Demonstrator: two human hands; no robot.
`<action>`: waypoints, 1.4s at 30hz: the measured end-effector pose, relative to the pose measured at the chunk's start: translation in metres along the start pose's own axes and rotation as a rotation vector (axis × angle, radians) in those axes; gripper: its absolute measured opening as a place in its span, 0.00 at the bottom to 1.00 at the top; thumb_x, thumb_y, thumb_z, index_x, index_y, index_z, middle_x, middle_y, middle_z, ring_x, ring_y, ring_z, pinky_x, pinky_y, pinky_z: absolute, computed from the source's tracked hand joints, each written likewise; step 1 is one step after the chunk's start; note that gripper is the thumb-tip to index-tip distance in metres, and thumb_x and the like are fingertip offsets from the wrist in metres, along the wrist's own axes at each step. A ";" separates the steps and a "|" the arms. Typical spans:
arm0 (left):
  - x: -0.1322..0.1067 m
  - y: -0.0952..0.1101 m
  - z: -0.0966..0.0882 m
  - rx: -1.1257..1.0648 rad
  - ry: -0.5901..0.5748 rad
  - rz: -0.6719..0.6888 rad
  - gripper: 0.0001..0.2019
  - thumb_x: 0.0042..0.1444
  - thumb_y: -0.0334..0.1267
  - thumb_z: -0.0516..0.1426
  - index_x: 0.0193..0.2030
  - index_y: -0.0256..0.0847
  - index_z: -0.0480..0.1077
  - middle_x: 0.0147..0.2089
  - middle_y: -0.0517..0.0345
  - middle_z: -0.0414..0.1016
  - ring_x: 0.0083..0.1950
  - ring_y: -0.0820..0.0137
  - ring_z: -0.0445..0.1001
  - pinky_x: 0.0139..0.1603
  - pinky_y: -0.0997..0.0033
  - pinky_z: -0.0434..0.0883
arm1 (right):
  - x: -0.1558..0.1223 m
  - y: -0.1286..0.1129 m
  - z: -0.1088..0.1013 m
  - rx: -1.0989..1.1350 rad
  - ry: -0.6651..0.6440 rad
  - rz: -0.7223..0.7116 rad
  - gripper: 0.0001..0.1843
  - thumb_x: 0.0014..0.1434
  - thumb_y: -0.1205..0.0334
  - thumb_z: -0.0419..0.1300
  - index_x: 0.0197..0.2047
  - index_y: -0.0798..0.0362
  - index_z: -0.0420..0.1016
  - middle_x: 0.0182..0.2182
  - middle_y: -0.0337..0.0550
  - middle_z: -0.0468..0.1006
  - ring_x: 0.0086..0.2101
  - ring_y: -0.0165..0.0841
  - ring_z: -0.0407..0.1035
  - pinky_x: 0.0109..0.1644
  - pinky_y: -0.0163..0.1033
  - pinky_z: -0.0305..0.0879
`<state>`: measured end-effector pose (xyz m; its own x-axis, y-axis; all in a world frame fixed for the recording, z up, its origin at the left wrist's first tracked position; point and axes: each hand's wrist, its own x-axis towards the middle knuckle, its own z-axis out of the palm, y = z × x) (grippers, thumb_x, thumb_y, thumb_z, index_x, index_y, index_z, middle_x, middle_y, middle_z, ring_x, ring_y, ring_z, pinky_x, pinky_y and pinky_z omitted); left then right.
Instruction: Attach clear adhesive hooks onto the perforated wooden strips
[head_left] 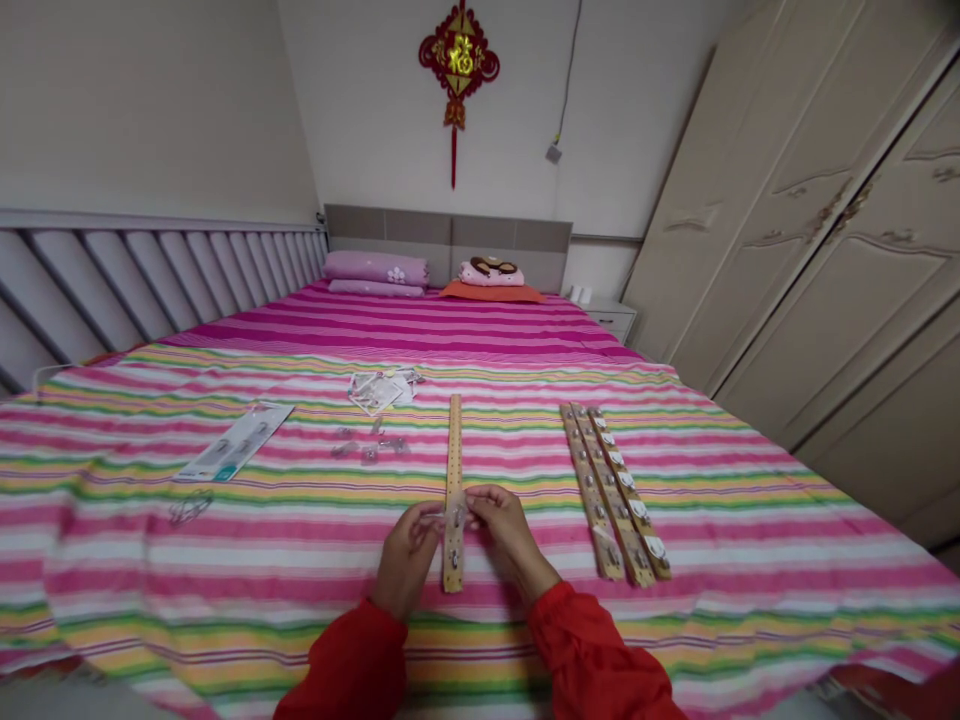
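Note:
A narrow wooden strip [455, 440] with rows of small holes lies lengthwise on the striped sheet before me. Near its close end sits a clear adhesive patch with a metal hook [454, 558]. Just above that, another clear hook patch [456, 512] lies over the strip between my hands. My left hand [407, 555] is closed, thumb and finger pinching the patch's left edge. From the other side, my right hand [504, 525] pinches the right edge with closed fingertips. Whether the patch is stuck down is too small to tell.
Three strips covered with hooks [609, 490] lie at the right. Loose hook patches [370, 453] and a pile of packaging [384, 388] are left of the strip. Farther left are a clear packet [238, 440] and some thin clear pieces [191, 507]. Pillows [375, 268] lie by the headboard.

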<state>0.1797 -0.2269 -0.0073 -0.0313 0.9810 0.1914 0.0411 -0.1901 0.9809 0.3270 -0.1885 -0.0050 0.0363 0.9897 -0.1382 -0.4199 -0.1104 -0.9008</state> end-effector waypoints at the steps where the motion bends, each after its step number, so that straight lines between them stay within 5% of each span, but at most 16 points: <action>1: 0.004 -0.002 0.001 -0.023 -0.012 -0.044 0.14 0.51 0.41 0.57 0.43 0.37 0.69 0.37 0.53 0.78 0.41 0.66 0.78 0.45 0.63 0.75 | 0.004 0.002 0.000 -0.006 0.003 -0.006 0.11 0.35 0.62 0.69 0.25 0.57 0.76 0.15 0.37 0.74 0.16 0.26 0.65 0.21 0.32 0.60; 19: 0.033 -0.035 0.006 -0.003 0.020 -0.116 0.11 0.43 0.39 0.59 0.34 0.37 0.71 0.34 0.53 0.78 0.39 0.64 0.77 0.45 0.61 0.73 | 0.034 0.032 -0.001 -0.187 0.076 -0.156 0.07 0.37 0.64 0.63 0.25 0.54 0.77 0.16 0.33 0.73 0.19 0.28 0.63 0.25 0.34 0.60; 42: 0.031 -0.040 0.006 0.024 0.050 -0.134 0.10 0.43 0.41 0.59 0.32 0.38 0.72 0.32 0.55 0.78 0.37 0.65 0.77 0.43 0.62 0.73 | 0.035 0.047 -0.001 -0.307 0.176 -0.246 0.06 0.40 0.64 0.62 0.26 0.54 0.75 0.20 0.37 0.73 0.23 0.31 0.66 0.30 0.37 0.65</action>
<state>0.1833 -0.1883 -0.0407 -0.0876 0.9943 0.0610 0.0574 -0.0561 0.9968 0.3098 -0.1595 -0.0525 0.2671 0.9623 0.0519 -0.0910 0.0788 -0.9927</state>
